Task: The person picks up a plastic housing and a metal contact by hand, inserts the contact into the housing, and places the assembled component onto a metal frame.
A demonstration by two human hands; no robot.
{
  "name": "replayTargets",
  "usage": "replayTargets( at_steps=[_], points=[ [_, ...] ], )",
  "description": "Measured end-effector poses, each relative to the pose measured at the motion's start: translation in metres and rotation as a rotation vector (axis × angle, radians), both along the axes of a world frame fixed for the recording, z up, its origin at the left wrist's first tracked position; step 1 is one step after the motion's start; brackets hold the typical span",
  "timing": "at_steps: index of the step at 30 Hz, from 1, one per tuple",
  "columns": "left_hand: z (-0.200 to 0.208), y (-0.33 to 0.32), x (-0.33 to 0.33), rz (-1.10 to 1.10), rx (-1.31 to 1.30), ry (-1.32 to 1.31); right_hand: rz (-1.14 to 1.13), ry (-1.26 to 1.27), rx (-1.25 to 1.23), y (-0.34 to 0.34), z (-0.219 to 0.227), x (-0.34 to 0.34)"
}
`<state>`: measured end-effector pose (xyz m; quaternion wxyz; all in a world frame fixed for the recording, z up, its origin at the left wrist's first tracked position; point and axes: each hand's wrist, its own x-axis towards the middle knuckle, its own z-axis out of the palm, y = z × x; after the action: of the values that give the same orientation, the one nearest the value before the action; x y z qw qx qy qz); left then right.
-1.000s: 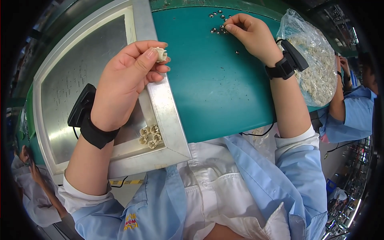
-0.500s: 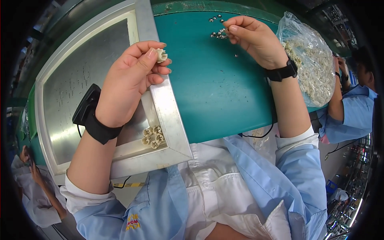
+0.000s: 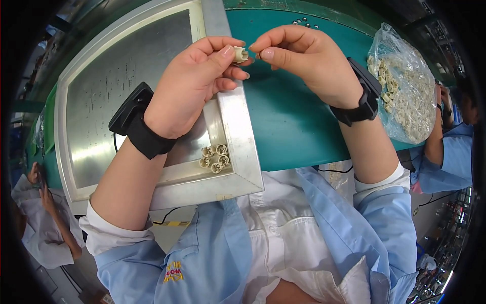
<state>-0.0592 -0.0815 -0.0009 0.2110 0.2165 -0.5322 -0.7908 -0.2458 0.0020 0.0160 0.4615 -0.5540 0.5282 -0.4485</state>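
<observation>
A cream plastic socket-like piece [image 3: 240, 54] with a slotted end is pinched between the thumb and fingers of my left hand [image 3: 195, 71], its slotted end facing right. Just to its right, my right hand [image 3: 309, 61] pinches a tiny dark, shiny bit, seemingly a metal ball [image 3: 259, 54], mostly hidden by the fingertips. A small gap separates the two. Several similar cream pieces [image 3: 215, 157] stand grouped in the near right corner of the metal-framed tray, below my left wrist. Beyond my right hand lie several shiny metal balls [image 3: 305, 20], partly covered by that hand.
The silver-framed tray [image 3: 248, 167] takes up the left of the green tabletop [image 3: 298, 137]. At the right stands a clear plastic bag [image 3: 410, 96] full of cream pieces. Other people [image 3: 450, 147] sit at the far right and far left [image 3: 50, 223].
My right hand has come from the metal balls leftward to beside the cream piece. My left hand still holds that piece. The whole view has shifted, with tray and bag appearing further right.
</observation>
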Motion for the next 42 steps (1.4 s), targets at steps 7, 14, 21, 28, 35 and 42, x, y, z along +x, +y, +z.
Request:
replayTargets(
  at_steps=[7, 14, 21, 28, 35, 42],
  points=[
    [0.001, 0.001, 0.001, -0.011, -0.087, -0.045, -0.052, -0.066, -0.136, -0.001, -0.015, 0.009],
    [0.001, 0.009, -0.002, 0.026, -0.148, -0.063, -0.032, -0.212, -0.086, 0.002, -0.019, 0.014],
    [0.0, 0.015, -0.004, 0.077, -0.247, -0.079, -0.042, -0.244, -0.05, 0.004, -0.019, 0.022],
    [-0.002, 0.012, -0.002, 0.03, -0.281, -0.071, -0.057, -0.295, -0.055, 0.005, -0.028, 0.024],
    [0.004, 0.011, -0.007, -0.014, -0.137, 0.12, 0.006, -0.263, -0.193, 0.004, -0.022, 0.01],
    [0.003, -0.002, 0.001, -0.112, -0.189, 0.201, -0.276, -0.204, -0.161, 0.0, -0.023, -0.007]
  ],
)
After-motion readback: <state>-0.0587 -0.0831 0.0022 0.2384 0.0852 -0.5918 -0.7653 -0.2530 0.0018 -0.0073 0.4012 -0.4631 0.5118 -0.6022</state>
